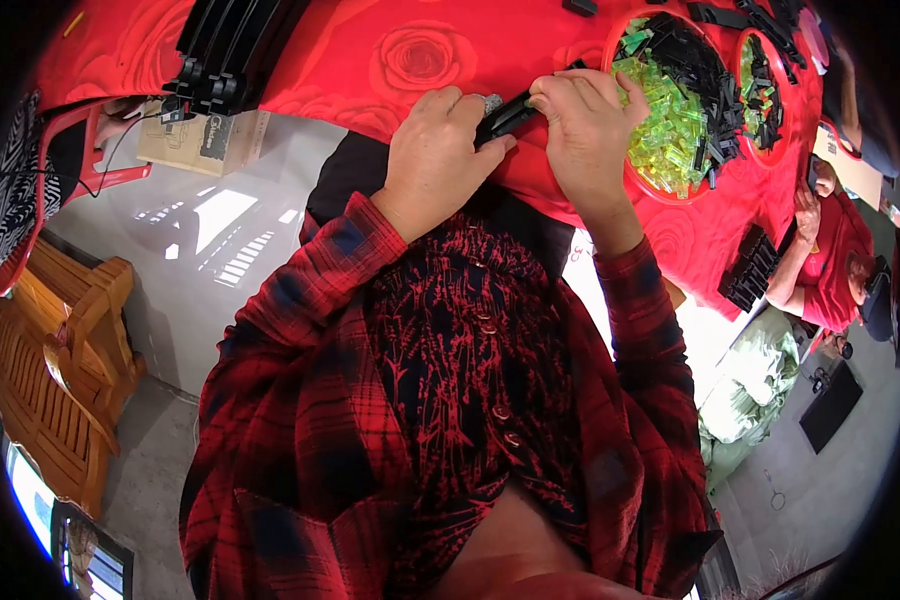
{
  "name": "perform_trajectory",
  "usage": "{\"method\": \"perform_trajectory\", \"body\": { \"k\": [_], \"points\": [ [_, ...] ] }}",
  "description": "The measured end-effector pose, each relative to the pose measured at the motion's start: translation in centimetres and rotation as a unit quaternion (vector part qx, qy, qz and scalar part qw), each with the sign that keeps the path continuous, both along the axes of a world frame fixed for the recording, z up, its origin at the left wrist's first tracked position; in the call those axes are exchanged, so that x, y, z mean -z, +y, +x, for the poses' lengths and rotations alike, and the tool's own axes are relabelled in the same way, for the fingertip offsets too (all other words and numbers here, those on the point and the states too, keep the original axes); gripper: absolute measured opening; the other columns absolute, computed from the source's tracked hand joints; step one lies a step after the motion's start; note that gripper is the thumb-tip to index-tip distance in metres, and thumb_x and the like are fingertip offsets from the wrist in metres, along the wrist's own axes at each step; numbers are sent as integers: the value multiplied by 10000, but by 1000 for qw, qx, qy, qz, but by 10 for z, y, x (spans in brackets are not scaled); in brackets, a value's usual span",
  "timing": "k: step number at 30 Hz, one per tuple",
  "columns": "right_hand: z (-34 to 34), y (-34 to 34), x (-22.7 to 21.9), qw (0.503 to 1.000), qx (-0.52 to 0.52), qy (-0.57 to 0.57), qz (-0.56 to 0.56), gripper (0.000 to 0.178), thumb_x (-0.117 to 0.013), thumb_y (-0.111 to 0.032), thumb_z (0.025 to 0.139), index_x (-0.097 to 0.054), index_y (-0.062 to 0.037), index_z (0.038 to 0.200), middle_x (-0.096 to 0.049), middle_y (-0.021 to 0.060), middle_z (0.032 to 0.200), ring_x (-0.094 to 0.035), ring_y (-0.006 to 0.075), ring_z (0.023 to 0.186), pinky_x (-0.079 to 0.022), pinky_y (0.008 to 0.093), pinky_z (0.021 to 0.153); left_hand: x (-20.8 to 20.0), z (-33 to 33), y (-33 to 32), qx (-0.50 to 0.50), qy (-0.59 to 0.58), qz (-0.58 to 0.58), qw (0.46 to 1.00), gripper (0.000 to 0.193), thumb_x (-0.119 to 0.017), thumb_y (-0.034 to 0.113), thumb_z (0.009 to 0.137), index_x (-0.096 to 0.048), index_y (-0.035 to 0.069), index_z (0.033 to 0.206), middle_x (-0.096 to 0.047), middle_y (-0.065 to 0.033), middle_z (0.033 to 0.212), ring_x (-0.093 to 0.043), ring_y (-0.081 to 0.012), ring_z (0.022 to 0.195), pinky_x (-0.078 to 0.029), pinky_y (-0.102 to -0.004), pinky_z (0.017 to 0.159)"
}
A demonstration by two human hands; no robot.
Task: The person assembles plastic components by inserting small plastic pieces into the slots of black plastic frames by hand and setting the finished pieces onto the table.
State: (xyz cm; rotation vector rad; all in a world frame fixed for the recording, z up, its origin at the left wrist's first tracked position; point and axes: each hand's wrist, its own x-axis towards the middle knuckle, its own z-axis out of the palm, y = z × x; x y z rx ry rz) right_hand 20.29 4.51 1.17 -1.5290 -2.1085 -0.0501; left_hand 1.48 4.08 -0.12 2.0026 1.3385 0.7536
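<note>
Shirt (270,440); hands (432,150) (588,135) (curled) grip strip (508,118).

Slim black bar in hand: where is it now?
Upper middle of the head view: the slim black bar is held between left hand and right hand, by the near edge of the rose-patterned tablecloth, left of the yellow-green pieces.

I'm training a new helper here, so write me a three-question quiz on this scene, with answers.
1. What colour is the slim part between the left hand and the right hand?
2. True or false: the large round bowl is to the person's right.
3. That bowl holds: A) only white pieces; B) yellow-green pieces and black pieces; C) only blue pieces.

Key: 1. Black. 2. True. 3. B.
</note>
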Motion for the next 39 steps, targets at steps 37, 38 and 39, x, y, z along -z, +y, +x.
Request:
{"method": "perform_trajectory", "body": {
  "k": [37, 38, 39],
  "points": [
    [0, -3, 2, 999, 20, 30, 0, 91, -755, -150, 827, -713, -158, 907, -693, -20, 811, -642, 172, 915, -303, 450, 1024, -3, -4, 4, 17, -15, -27, 999, 389, -814, 313, 790, -700, 10, 1005, -602, -137, 872, -613, -341, 843, -501, -440, 719],
    [-1, -3, 0, 999, 19, 30, -1, 91, -755, -150, 827, -713, -158, 907, -693, -20, 811, -642, 172, 915, -303, 450, 1024, -3, -4, 4, 17, -15, -27, 999, 389, -814, 313, 790, -700, 10, 1005, -602, -137, 872, -613, -341, 843, -501, -440, 719],
    [-2, -2, -2, 1000, 18, 24, -3, 91, -757, -148, 824, -712, -159, 901, -694, -20, 809, -643, 172, 913, -303, 450, 1024, -3, -4, 4, 13, -16, -27, 999, 390, -816, 312, 788, -700, 10, 1006, -602, -137, 871, -614, -340, 844, -502, -439, 720]
  ]
}}
